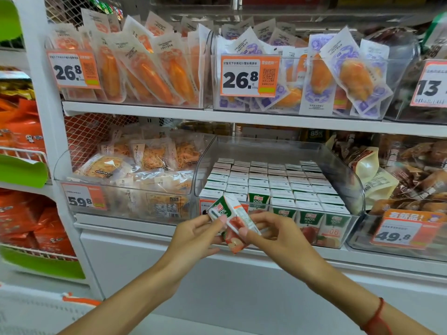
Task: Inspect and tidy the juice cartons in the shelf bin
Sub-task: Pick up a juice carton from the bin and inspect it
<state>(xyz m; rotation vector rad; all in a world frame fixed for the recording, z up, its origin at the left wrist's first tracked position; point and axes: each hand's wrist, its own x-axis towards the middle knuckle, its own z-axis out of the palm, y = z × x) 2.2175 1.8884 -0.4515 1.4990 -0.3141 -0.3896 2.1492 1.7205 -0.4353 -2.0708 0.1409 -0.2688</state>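
Note:
A small apple juice carton [232, 220], green and white with a straw taped on its side, is tilted in front of the shelf, held between both hands. My left hand [193, 234] pinches its left side and my right hand [273, 232] grips its right side. Behind it stands a clear plastic shelf bin [355, 189] packed with several rows of the same juice cartons [271, 182], upright and close together. A gap shows in the front row at the left, next to a carton [258, 197] standing higher than its neighbours.
A clear bin of snack packets [135, 175] sits to the left, another with brown packs [411, 180] to the right. Above is a shelf of orange and purple pouches [333, 76] with price tags. A white shelf ledge [242, 269] runs under my hands.

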